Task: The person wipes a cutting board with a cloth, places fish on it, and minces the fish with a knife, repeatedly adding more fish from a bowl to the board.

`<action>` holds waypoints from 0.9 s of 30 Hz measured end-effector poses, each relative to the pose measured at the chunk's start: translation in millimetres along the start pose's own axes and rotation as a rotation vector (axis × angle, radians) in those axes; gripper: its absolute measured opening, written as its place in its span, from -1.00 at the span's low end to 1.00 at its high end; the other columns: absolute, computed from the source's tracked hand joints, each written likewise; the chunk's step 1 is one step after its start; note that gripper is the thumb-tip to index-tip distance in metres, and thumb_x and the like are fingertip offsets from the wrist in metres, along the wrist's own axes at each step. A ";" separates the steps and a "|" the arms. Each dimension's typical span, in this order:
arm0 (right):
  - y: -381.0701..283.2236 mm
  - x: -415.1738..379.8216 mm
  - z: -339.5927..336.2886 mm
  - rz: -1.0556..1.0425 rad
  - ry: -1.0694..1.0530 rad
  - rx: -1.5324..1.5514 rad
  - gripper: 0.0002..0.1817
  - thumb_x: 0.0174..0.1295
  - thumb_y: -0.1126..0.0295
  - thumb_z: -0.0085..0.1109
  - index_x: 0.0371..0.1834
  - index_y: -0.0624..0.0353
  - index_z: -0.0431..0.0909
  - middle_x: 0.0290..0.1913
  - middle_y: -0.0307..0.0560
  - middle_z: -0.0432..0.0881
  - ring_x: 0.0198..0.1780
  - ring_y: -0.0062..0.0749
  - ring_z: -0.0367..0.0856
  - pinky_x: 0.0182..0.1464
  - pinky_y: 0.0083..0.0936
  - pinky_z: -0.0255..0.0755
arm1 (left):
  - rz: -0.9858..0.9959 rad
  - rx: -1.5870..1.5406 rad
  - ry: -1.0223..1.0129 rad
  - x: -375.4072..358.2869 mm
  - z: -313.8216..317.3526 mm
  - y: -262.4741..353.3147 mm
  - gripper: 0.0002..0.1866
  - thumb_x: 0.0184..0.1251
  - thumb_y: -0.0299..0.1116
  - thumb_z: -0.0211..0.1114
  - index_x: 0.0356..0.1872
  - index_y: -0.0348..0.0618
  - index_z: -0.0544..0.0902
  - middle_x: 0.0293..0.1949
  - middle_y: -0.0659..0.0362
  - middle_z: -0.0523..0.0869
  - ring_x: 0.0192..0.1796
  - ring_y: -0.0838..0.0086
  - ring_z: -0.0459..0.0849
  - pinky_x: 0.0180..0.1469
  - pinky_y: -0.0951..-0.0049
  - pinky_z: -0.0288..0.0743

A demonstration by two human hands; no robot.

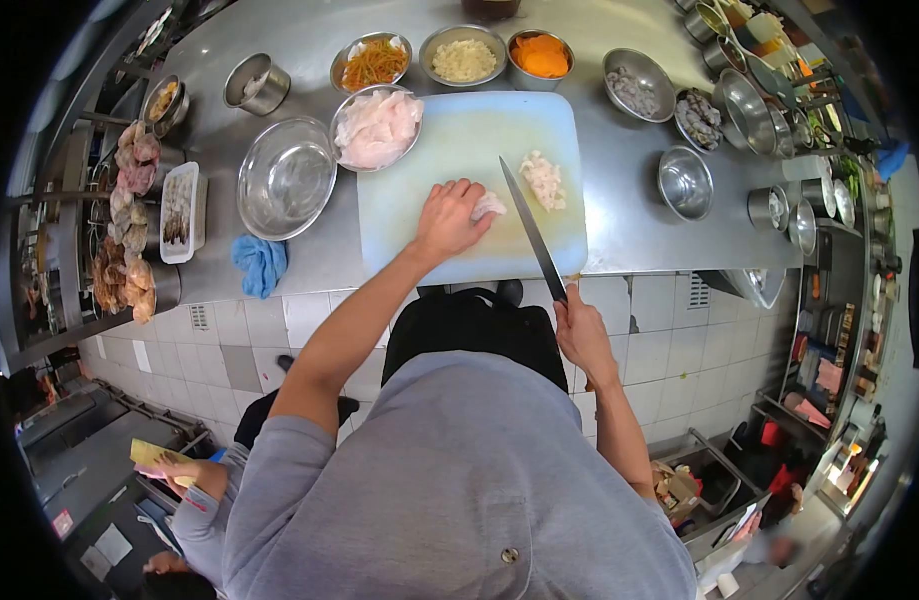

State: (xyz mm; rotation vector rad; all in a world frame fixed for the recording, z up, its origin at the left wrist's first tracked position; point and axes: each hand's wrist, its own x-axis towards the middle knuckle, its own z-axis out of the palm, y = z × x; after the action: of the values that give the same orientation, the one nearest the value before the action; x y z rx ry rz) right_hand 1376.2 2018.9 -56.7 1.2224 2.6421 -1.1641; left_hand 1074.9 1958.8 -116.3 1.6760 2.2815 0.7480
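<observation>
My left hand (451, 218) rests over the cutting board (409, 245), its fingers curled against a piece of pale raw meat or fish (489, 206). In my right hand (582, 330) is the handle of a long kitchen knife (532, 228), its blade pointing away over the board. The blade lies just right of the piece, apart from it. Beyond the blade sits a small heap of diced pale pieces (543, 181). A bowl of larger pale slices (377, 128) overlaps the board's far left corner. My left fingertips are partly hidden.
Bowls of shredded orange food (375, 64), chopped pale bits (464, 60) and orange slices (541, 57) line the board's far side. A clear bowl (287, 178) and blue cloth (259, 265) lie left. A steel bowl (685, 184) stands right. Another person's hand (194, 473) holds papers behind, lower left.
</observation>
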 end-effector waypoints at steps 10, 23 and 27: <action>-17.6 -18.5 -11.1 -0.023 -0.014 -0.109 -0.85 0.56 0.43 0.10 -0.03 0.24 0.35 -0.50 0.36 0.64 -0.37 0.45 0.67 -0.32 0.25 0.51 | 0.018 -0.255 0.143 1.5 13.0 11.5 -0.72 0.19 -0.46 0.48 -0.09 -0.29 0.69 -0.03 0.00 0.72 0.07 0.02 0.67 0.17 0.11 0.61; -20.6 6.3 7.2 -0.066 -0.043 -0.207 -0.74 0.52 0.45 0.08 0.15 0.33 0.35 -0.43 0.40 0.67 -0.30 0.45 0.69 -0.25 0.27 0.49 | 0.097 -0.255 0.066 1.0 15.1 11.2 -0.78 0.21 -0.50 0.44 -0.11 -0.26 0.72 -0.03 -0.03 0.76 0.08 -0.01 0.69 0.16 0.11 0.64; -8.0 31.6 29.0 -0.103 -0.013 -0.164 -0.68 0.54 0.42 0.08 0.23 0.33 0.35 -0.41 0.41 0.68 -0.27 0.48 0.67 -0.21 0.31 0.47 | 0.057 -0.260 0.090 -0.1 12.9 13.6 -0.76 0.21 -0.50 0.46 -0.10 -0.27 0.73 -0.03 -0.03 0.75 0.08 -0.02 0.69 0.16 0.10 0.64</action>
State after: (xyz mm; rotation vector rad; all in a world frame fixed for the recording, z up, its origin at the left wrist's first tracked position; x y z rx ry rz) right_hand 1340.7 2018.1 -82.0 1.0604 2.7553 -0.9400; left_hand 1092.1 1965.2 -120.3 1.6216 2.0911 1.1017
